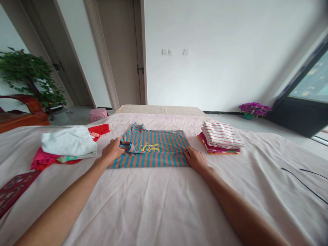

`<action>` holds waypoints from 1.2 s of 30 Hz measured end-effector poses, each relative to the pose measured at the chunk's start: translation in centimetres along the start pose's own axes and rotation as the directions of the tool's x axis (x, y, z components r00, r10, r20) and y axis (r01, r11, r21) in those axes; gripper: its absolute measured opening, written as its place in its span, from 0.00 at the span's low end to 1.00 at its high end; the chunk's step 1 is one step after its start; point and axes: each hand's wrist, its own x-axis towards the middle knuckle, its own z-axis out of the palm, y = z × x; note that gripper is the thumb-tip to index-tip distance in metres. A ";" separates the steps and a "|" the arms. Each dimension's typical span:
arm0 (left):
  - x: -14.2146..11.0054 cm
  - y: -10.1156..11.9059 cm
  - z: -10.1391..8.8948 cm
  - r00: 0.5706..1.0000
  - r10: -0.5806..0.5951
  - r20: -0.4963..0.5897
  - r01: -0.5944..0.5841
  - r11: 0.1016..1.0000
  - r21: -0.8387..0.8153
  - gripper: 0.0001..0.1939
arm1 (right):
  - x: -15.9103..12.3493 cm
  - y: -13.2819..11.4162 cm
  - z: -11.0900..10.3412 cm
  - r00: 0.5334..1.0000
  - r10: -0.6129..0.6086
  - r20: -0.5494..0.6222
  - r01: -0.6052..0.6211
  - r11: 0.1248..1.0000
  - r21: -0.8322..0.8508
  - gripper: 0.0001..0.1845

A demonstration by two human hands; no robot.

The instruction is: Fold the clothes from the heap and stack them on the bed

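A teal and orange striped shirt (153, 148) with a yellow print lies spread on the pale pink bed sheet (153, 205). My left hand (112, 151) pinches the shirt's left sleeve, which is folded inward over the body. My right hand (196, 159) grips the shirt's right edge near the hem. Both arms reach forward across the bed.
A loose pile of white, red and pink clothes (68, 143) lies to the left of the shirt. A stack of folded striped garments (220, 137) sits to the right. A black cable (304, 182) lies at the far right. A pink stool (98, 113) stands beyond the bed.
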 end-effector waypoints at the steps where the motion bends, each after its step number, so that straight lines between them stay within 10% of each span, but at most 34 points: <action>1: -0.2 0.3 -0.1 0.998 0.052 -0.034 -0.048 0.992 0.116 0.33 | 0.1 0.1 -0.1 1.000 0.003 0.006 -0.003 1.000 0.003 0.13; 7: -1.2 2.5 0.1 0.935 0.351 0.044 -0.353 0.916 0.191 0.14 | 0.2 0.5 -0.1 1.000 -0.009 0.003 0.009 0.999 0.032 0.12; 15: 2.2 4.6 2.9 0.981 0.174 -0.085 -0.176 0.984 -0.015 0.19 | 0.2 0.3 -0.4 1.000 0.002 0.030 -0.003 0.999 0.038 0.12; 22: -1.0 3.7 6.2 0.967 0.251 -0.049 -0.238 0.953 0.190 0.27 | 0.1 0.6 -0.3 1.000 0.018 0.013 -0.019 0.999 0.037 0.15; 36: -6.1 -0.1 0.6 0.978 0.123 -0.171 -0.021 0.865 0.501 0.23 | 0.1 0.9 -1.0 0.987 0.157 0.033 -0.159 0.986 0.059 0.21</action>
